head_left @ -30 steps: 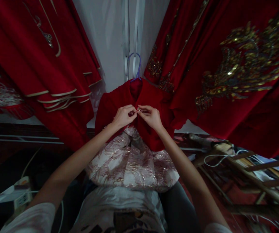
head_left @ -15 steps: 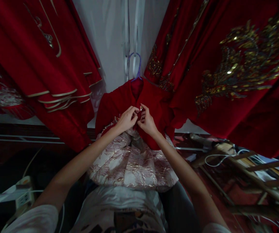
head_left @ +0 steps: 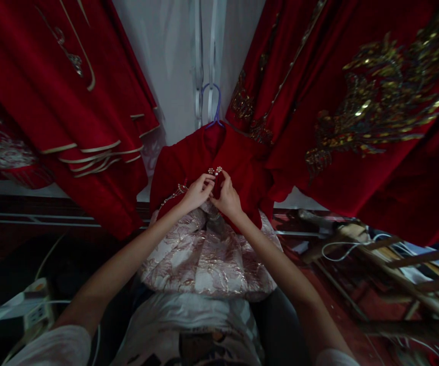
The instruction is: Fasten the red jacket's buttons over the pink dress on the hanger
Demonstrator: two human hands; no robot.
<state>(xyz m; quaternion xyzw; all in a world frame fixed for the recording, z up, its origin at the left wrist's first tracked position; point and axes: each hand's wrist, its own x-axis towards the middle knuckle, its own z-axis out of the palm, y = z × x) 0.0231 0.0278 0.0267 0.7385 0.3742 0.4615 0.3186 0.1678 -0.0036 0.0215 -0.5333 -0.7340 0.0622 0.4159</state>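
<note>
Left hand (head_left: 197,193) and right hand (head_left: 227,197) slid down the jacket (head_left: 250,163), robes (head_left: 360,173) flanking.

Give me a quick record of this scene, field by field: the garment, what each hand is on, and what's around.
Garment: small red jacket hanging on a purple hanger
Left: left hand pinching the jacket's front edge, just below the pearl fastening
Right: right hand pinching the opposite edge, fingertips at the fastening
Below: pale brocade skirt under the jacket
Sides: red robes with gold embroidery, hanging on both sides
Lower left: power strip
</note>
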